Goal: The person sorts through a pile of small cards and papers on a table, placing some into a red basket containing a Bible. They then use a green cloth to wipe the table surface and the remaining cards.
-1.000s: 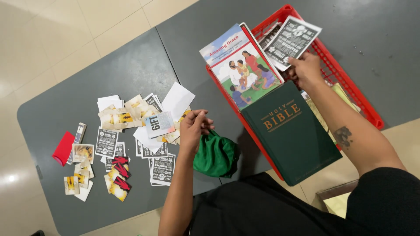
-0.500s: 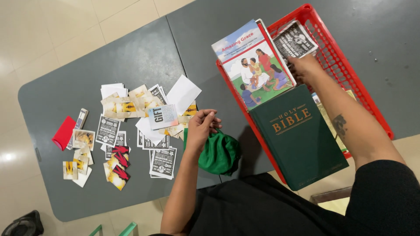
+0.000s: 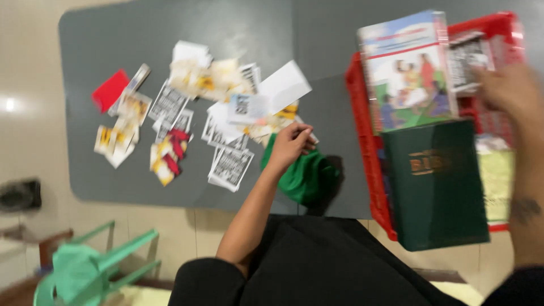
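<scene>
My left hand [image 3: 290, 145] rests with curled fingers on the grey table [image 3: 141, 28], at the edge of a green cloth pouch [image 3: 306, 177] and a scatter of small printed cards [image 3: 226, 164]. My right hand [image 3: 507, 85] is blurred over the red plastic basket [image 3: 358, 107] and holds a black-and-white leaflet [image 3: 467, 59]. A dark green hardcover book [image 3: 436, 184] and a colourful picture book [image 3: 405, 71] lie across the basket.
More small cards, white envelopes [image 3: 286, 85] and a red card [image 3: 109, 89] are spread over the left half of the table. A green chair [image 3: 90, 266] stands on the floor at lower left. A dark object [image 3: 20, 194] lies on the floor by the table's left edge.
The view has swung, shifting the table and basket rightward. My right hand has lifted the leaflet a little over the basket. My left hand stays by the green pouch.
</scene>
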